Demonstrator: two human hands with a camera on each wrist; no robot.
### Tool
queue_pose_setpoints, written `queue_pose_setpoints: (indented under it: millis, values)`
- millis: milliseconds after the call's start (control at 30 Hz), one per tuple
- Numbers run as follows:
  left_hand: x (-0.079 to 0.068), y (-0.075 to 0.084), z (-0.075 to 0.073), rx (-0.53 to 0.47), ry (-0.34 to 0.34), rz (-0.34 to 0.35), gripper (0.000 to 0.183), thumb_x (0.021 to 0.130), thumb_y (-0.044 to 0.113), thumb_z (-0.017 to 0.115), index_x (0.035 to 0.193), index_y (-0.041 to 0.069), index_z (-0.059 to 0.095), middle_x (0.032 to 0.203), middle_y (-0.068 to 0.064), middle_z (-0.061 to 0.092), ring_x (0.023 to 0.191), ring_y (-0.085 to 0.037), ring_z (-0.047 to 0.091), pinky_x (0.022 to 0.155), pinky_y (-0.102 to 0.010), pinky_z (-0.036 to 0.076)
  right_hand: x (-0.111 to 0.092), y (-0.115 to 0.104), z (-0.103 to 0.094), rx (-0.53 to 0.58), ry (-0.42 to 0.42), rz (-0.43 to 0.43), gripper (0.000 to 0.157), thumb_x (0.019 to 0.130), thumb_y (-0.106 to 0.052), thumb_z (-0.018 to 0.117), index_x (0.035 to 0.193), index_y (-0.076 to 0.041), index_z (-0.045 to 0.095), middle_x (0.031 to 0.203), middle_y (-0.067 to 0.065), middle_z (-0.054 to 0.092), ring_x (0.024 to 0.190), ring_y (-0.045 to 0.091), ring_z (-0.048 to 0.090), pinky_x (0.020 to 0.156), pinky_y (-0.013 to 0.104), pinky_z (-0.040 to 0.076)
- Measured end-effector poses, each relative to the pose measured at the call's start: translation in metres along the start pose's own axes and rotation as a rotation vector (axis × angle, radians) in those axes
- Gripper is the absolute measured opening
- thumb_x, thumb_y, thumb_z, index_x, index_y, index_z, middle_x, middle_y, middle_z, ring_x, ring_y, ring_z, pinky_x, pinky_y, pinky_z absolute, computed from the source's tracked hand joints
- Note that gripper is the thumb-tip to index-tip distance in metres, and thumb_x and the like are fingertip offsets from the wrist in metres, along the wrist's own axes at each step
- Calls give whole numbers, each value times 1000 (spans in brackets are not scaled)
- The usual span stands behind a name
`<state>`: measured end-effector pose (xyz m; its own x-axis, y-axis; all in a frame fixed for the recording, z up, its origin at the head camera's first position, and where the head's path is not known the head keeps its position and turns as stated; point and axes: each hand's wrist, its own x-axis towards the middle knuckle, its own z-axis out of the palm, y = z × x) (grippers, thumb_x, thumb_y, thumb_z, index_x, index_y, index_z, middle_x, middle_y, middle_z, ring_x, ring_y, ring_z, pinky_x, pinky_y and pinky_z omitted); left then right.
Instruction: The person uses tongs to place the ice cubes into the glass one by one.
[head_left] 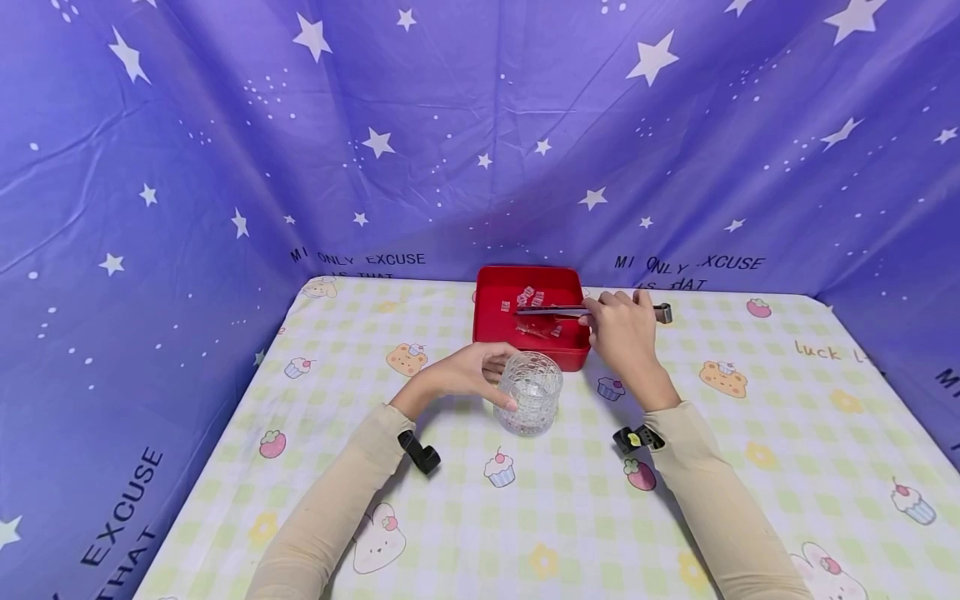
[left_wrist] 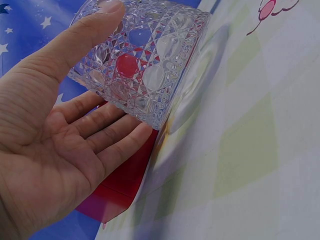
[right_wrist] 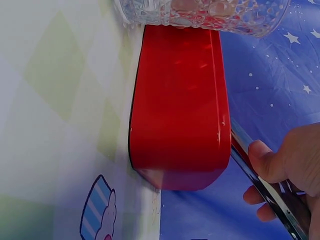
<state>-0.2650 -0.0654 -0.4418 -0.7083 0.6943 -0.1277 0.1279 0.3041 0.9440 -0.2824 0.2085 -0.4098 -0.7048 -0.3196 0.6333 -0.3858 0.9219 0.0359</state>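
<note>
A curtained-off booth: starry fabric [head_left: 450, 100] hangs beyond the right grip [head_left: 626, 329]; cartoon-print cloth [head_left: 435, 517] covers the worktop [head_left: 592, 533] beneath it.

The head view looks forward and down over the worktop [head_left: 450, 533] to its far edge; both wrist views, low, close and tilted sideways, share the glass [head_left: 529, 396] and red box [head_left: 570, 360].

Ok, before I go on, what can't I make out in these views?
- Tips of the tongs: hidden behind the red box in the right wrist view; head view too small to show whether they grip anything.
- Small pieces: too small to count, head view.
- Contents, if any, of the glass: obscured by its patterned wall, head view.
- Some fingertips of the left hand: behind the glass, left wrist view.
</note>
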Motion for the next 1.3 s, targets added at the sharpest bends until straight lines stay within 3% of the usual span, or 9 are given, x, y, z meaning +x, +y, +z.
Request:
queue_pose_setpoints:
  millis: [500,867,1300]
  values:
    - [1,0,0,-8,-6,11,68,77,8,89,138,9,57,139,-11,62,131,-27,57,112,-34,50,0,2,1,22,56,0,10,87,-10,72,92,-2,77,72,15,67,67,35,60,72,50,37]
    - [2,-1,0,-15,-8,14,67,77,6,88,137,8,57,136,-11,63,130,-27,58,111,-33,50,1,13,-5,117,47,112,13,84,-12,79,94,-3,79,76,16,70,72,35,63,78,52,35]
    - [-1,1,0,-12,-4,2,68,77,7,88,138,7,57,140,-11,61,133,-28,56,112,-35,49,6,24,-25,225,45,253,14,86,-11,77,98,-3,79,82,18,73,74,37,64,80,53,33]
